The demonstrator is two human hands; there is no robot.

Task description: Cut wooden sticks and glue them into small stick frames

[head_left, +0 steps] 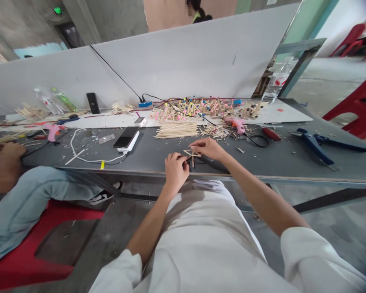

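Between my hands, just above the near edge of the table, is a small frame of thin wooden sticks (pixel 192 154) with crossing pieces. My left hand (pixel 176 169) pinches its left side with thumb and forefinger. My right hand (pixel 210 148) grips the upper right part of the same frame with its fingertips. Beyond them lies a bundle of straight wooden sticks (pixel 177 130). To its right is a heap of short stick offcuts (pixel 215 130), with a pink glue gun (pixel 238 125) alongside.
A phone on a white block (pixel 126 138) lies left with a white cable. Blue-handled pliers (pixel 315 148) and a red-handled tool (pixel 271 134) lie right. Behind are many sticks with coloured ends (pixel 195 108) and a water bottle (pixel 276 83). A co-worker's hand (pixel 12 150) is far left.
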